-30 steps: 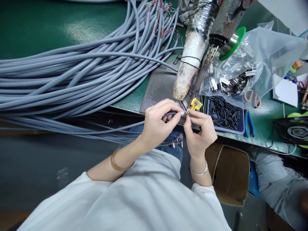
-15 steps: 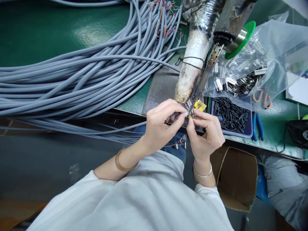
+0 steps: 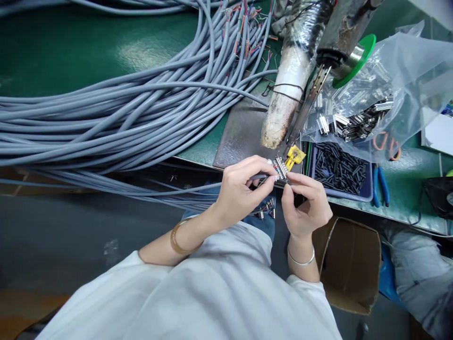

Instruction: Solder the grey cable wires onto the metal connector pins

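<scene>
Between finger and thumb my left hand [image 3: 242, 186] pinches the end of a grey cable [image 3: 260, 177], whose thin coloured wires meet a metal pin connector [image 3: 280, 166]. The fingertips of my right hand [image 3: 306, 200] are closed on the lower right end of that connector. Just above it ends the soldering iron [image 3: 307, 108], its tip apart from the connector. A yellow piece [image 3: 294, 157] with dark marks lies to the right of the tip. My fingers hide part of the wires.
A thick bundle of grey cables [image 3: 141, 108] covers the left of the green bench. To the right are a wrapped white tube [image 3: 281, 101], a solder spool [image 3: 357, 61], a bag of connectors [image 3: 399, 85], a bin of black sleeves [image 3: 339, 167] and blue-handled pliers [image 3: 380, 186]. Below stands a cardboard box [image 3: 350, 264].
Both hands have moved slightly down toward me with the connector, away from the iron's tip. More of the connector and the yellow piece now shows.
</scene>
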`<state>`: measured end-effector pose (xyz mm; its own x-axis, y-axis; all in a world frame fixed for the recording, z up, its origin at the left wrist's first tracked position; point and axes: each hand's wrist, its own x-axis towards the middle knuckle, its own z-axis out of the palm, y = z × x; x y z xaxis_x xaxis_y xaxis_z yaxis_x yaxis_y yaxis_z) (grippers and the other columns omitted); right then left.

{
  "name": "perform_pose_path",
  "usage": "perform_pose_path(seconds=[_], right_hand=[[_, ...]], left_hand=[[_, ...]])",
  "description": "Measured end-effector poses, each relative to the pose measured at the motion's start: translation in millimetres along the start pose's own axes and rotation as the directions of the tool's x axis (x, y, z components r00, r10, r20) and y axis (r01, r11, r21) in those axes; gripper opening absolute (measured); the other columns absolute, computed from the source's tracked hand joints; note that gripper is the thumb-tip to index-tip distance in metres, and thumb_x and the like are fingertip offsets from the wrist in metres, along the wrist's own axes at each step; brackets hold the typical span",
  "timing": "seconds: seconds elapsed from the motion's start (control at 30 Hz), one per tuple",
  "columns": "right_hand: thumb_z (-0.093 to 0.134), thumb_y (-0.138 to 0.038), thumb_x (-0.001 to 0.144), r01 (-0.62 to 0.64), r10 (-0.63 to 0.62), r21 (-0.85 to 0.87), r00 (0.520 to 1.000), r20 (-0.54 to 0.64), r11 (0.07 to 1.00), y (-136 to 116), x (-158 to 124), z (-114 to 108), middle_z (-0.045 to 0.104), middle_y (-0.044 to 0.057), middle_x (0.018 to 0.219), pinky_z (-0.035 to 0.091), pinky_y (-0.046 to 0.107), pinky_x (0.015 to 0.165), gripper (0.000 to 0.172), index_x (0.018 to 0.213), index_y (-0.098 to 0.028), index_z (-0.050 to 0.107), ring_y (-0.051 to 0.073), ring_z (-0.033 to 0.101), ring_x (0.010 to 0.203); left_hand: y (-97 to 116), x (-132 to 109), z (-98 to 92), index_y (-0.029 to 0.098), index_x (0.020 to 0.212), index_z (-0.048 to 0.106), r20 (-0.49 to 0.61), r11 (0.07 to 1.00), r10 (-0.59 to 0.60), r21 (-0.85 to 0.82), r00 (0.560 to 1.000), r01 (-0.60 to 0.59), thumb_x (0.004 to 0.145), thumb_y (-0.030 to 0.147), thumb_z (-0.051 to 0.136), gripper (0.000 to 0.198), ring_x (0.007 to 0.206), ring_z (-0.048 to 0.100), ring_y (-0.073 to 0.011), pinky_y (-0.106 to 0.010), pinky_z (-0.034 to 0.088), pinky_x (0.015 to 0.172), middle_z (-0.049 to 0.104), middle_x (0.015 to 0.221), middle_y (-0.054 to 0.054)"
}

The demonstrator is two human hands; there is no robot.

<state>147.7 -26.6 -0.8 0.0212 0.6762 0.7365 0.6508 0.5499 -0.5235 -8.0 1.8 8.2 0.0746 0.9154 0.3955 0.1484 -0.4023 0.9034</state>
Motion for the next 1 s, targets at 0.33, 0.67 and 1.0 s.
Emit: perform_pose_path(seconds=[0.33,0.67,1.0], right_hand=[[0.069,-0.013,0.088,0.257,-0.252,-0.007,0.955,0.158,0.966,15.2,-21.2,-14.8,0.080,0.007,0.098,0.061,0.027,0.066,0.018,0.100,-0.022,0.059,0.017,0.077,0.082],[0.067,-0.027,0.093,-0.332,0.328,-0.028,0.909,0.257,0.943,-22.2,18.4,-37.4,0.056,-0.007,0.064,0.037,0.022,0.047,0.013,0.085,-0.024,0.056,0.007,0.052,0.051],[0.066,-0.042,0.095,-0.685,0.558,0.378,0.728,0.399,0.623,-20.1,2.3,-15.2,0.060,-0.009,0.058,0.037,0.017,0.041,0.022,0.088,-0.025,0.053,0.006,0.051,0.043]], left_hand=[[13.0,-1.8,-24.1,0.013,0.083,0.068,0.459,0.759,-0.376,-0.345,0.805,0.552,0.086,0.023,0.070,0.011,0.047,0.048,-0.0056,-0.017,0.040,0.045,0.058,0.057,0.003],[6.5,-42.6,-16.3,0.014,0.104,0.072,0.120,0.940,0.312,0.107,0.942,-0.325,0.089,0.006,0.065,0.019,0.083,0.073,-0.0157,-0.027,0.056,0.077,0.080,0.095,-0.008],[-3.0,-38.0,-24.9,0.016,0.100,0.071,0.415,0.746,-0.227,-0.507,0.881,0.432,0.093,0.031,0.071,0.017,0.042,0.048,-0.0039,-0.016,0.038,0.040,0.073,0.073,-0.002]])
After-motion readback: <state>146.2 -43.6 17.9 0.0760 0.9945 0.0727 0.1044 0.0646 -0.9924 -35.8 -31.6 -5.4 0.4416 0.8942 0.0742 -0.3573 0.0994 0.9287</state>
